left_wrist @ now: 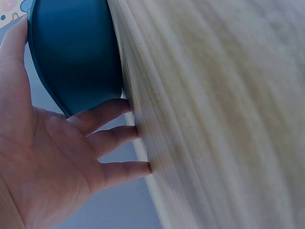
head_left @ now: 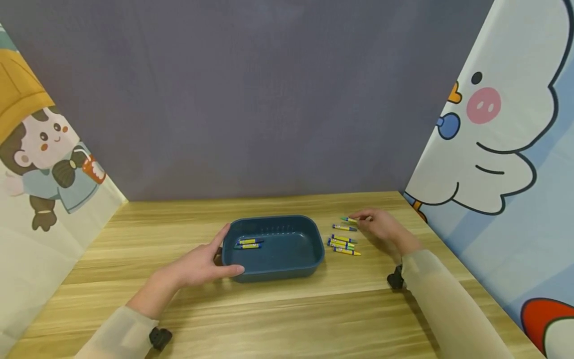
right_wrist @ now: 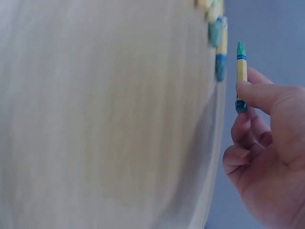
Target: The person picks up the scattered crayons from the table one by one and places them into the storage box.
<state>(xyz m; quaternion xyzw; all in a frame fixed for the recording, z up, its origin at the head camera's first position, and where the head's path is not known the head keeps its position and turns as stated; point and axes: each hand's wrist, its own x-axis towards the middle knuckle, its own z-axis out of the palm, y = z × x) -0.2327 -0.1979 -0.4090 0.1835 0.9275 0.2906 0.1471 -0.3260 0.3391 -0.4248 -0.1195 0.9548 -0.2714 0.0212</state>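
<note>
Pinching green crayon (right_wrist: 242,71) with right hand (head_left: 381,225), right of blue bin (head_left: 282,274);
spanning blue bin's left end with left hand (head_left: 199,264), fingers spread; could drop green crayon if pinch slackens.

Tray (head_left: 279,275): smooth plastic, faint sheen. Crayons (head_left: 344,228): waxy tips, paper-like wrappers. Desk (head_left: 287,321): wood-grain finish, smooth. Rear panel (head_left: 269,99): matt, cloth-like. 2 sleeves (head_left: 448,299): thin cloth.

Green-tipped yellow crayon (right_wrist: 242,71)'s pinched just off the table (head_left: 287,319); two crayons (head_left: 249,242) lie inside the dark blue tray (head_left: 282,257), others (head_left: 344,239) just right of it.
</note>
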